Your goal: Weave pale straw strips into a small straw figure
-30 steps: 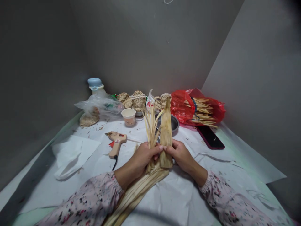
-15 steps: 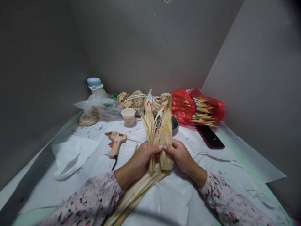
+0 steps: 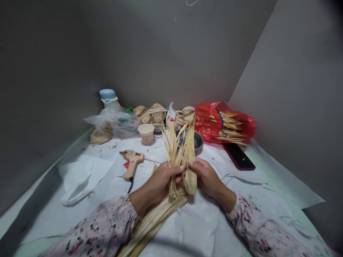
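At the far left, a crumpled white paper tissue [image 3: 80, 180] lies on a white paper sheet [image 3: 203, 221] that covers the work surface. Beyond it, a round woven straw piece [image 3: 100, 137] sits partly under a clear plastic bag [image 3: 115, 120], and a bottle with a pale blue cap [image 3: 107, 94] stands behind them. A beige glue gun [image 3: 131, 162] with a black cord lies on the sheet, near the left hand [image 3: 157, 182]. That hand is closed, gripping a bunch of narrow, straw-coloured dried leaf strips [image 3: 171, 150], whose long tails trail toward the lower left. A white paper cup [image 3: 146, 133] stands farther back, in front of small woven straw baskets [image 3: 157, 114].

The right hand [image 3: 206, 177] is also closed, its fingers curled around a wide dried leaf strip [image 3: 189, 153] beside the bunch. Compared with half a second ago, that wide strip looks narrower and more curled in on itself, and the right hand sits slightly higher.

Behind the hands is a shallow steel bowl [image 3: 197, 141]. To the right, a red plastic bag [image 3: 206, 121] holds a bundle of pointed straw-coloured strips [image 3: 230, 126], and a dark phone in a reddish case [image 3: 238, 156] lies in front of it.
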Tool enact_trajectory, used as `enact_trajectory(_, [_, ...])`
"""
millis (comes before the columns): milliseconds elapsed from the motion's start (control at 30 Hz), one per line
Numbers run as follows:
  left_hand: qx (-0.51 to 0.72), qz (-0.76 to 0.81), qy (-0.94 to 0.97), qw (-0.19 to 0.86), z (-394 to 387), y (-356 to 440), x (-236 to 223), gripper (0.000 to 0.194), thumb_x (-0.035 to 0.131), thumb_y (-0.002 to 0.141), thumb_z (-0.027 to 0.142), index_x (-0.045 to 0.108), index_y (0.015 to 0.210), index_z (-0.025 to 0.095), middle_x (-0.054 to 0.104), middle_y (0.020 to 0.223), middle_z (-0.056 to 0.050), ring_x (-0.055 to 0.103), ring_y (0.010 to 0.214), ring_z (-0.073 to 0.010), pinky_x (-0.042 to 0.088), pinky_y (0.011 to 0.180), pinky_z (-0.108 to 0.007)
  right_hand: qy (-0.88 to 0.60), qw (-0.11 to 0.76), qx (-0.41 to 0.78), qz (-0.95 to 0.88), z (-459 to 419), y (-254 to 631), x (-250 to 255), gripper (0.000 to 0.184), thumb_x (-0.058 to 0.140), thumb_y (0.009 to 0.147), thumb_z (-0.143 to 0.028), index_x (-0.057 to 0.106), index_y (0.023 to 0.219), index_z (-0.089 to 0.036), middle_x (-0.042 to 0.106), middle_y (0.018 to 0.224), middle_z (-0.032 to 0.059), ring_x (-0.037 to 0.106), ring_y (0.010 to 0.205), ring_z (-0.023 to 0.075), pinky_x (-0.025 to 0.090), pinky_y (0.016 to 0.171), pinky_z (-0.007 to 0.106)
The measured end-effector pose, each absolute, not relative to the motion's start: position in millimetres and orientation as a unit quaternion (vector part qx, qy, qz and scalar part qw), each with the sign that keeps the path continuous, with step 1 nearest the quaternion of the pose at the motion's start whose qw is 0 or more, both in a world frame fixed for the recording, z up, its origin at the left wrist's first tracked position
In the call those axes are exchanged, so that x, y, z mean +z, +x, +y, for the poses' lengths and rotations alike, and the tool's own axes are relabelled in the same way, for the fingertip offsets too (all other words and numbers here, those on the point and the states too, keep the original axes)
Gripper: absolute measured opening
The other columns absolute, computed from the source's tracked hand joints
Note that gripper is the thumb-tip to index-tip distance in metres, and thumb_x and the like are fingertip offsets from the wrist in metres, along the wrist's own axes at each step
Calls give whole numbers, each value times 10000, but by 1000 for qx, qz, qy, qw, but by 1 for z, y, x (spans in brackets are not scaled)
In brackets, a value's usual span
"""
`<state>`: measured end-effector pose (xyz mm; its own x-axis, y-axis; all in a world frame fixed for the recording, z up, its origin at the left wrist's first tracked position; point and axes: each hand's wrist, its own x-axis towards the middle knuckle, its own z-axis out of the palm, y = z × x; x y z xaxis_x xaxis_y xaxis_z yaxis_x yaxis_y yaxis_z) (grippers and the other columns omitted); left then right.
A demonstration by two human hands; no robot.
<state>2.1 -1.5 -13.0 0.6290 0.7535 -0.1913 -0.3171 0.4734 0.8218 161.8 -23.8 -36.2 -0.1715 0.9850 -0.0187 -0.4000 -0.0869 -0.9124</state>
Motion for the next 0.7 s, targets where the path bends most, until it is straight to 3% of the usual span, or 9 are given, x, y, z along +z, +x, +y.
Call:
enact_trajectory(267, [348,303,347,816,0,2,-9,207,740,733,270,628,714,97,515,599,21,422,459,-28,363,486,-150,-367,561,627,-396,-21,164,-34,168,613,812,-332,621,773,-168,691,757,58,644,684,206,483,649,314])
enact_trajectory(433, [352,305,314,828,-1,1,-2,193,764,681,222,621,707,96,516,588,16,448,481,-36,359,482,-135,-390,603,590,-368,-18,167,-35,169,636,771,-311,614,679,-171,609,645,-1,552,601,141,434,587,253])
enact_trajectory(600, [350,304,322,825,-1,2,-4,197,760,679,230,610,678,102,492,553,29,410,447,-33,353,473,-149,-403,554,592,-424,-18,168,-40,215,644,796,-376,655,876,-177,631,688,3,543,573,141,416,545,256])
enact_trajectory(700, [337,304,343,822,0,3,-10,214,746,711,270,615,677,105,464,524,40,403,435,-42,352,470,-166,-425,535,572,-453,-19,167,-43,304,659,800,-462,651,879,-169,626,668,7,525,533,128,377,490,240])
